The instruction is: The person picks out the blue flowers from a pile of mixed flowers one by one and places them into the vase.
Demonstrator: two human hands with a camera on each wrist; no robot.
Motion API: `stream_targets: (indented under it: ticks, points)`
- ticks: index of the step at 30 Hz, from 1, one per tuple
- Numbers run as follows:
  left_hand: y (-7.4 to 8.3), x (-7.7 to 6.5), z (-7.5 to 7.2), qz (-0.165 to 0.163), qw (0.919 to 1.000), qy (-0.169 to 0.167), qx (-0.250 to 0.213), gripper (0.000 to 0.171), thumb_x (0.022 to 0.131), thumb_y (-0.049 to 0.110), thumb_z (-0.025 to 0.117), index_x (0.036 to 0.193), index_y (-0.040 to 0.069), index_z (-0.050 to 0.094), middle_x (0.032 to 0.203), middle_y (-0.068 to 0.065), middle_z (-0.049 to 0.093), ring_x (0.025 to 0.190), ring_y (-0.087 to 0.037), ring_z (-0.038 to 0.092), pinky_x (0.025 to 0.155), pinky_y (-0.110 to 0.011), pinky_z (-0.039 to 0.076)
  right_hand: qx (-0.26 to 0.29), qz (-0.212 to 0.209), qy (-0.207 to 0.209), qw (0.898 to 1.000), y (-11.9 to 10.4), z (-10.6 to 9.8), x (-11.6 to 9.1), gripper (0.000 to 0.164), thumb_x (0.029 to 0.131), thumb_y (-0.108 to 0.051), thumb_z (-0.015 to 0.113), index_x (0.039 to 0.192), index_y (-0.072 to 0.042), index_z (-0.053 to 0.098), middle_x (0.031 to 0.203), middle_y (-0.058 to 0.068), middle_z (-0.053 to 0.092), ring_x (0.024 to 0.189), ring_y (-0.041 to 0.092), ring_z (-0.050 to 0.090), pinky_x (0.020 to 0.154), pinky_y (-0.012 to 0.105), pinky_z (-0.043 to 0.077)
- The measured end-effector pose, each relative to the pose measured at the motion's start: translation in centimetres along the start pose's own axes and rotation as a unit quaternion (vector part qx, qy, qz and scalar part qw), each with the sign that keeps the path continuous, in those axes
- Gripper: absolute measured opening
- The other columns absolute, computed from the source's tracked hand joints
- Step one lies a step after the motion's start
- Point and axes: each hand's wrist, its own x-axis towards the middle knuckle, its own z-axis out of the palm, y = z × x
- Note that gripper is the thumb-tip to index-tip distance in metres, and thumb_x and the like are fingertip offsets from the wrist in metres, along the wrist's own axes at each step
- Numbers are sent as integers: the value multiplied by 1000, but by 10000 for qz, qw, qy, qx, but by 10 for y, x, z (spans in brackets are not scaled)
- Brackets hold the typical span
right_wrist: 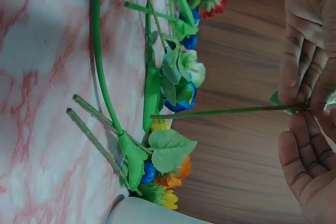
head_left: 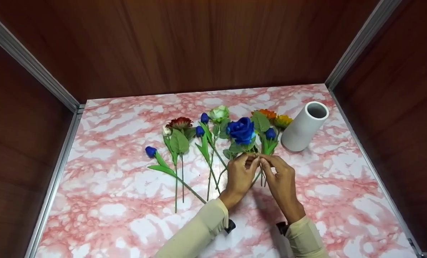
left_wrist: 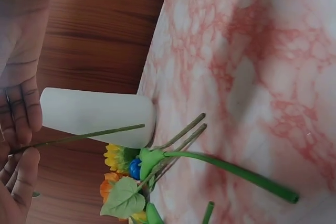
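Between the fingertips of my left hand [head_left: 239, 176] and right hand [head_left: 282, 179], a flower with a thin green stem [right_wrist: 226, 112] is pinched. The stem points down past the fingers, and a small leaf [right_wrist: 276, 97] shows near its held end. The flower's head cannot be made out behind the hands. In the head view, a large blue rose [head_left: 241, 130] appears just beyond the fingertips. A white vase [head_left: 302, 127] stands upright to the right of the hands.
Left of the hands lie a blue tulip [head_left: 151, 152], a dark red flower [head_left: 180, 123], a white bud [head_left: 166, 130] and a pale green flower [head_left: 219, 113]. Orange [head_left: 267, 114] and yellow flowers [head_left: 283, 121] lie by the vase. Dark wood panels [head_left: 199, 46] enclose the marbled table [head_left: 116, 215].
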Motion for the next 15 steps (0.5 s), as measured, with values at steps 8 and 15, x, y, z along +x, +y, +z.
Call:
stream_targets:
  ticks: [8,15]
  points:
    - [6,23,-3,147,9988,87,451,14,87,17,72,90,3,70,80,-5,72,68,-9,68,62,-13,50,-89,525,74,9986,20,-10,4,18,86,-1,70,104,-2,72,91,7,71,73,19,67,69,15,48]
    - [11,37,-7,275,9982,426,334,14,86,17,73,89,4,71,80,-5,72,70,-8,68,64,-14,50,-197,1388,833,9866,42,-17,9,26,85,1,68,110,2,67,97,14,69,78,22,63,70,21,48]
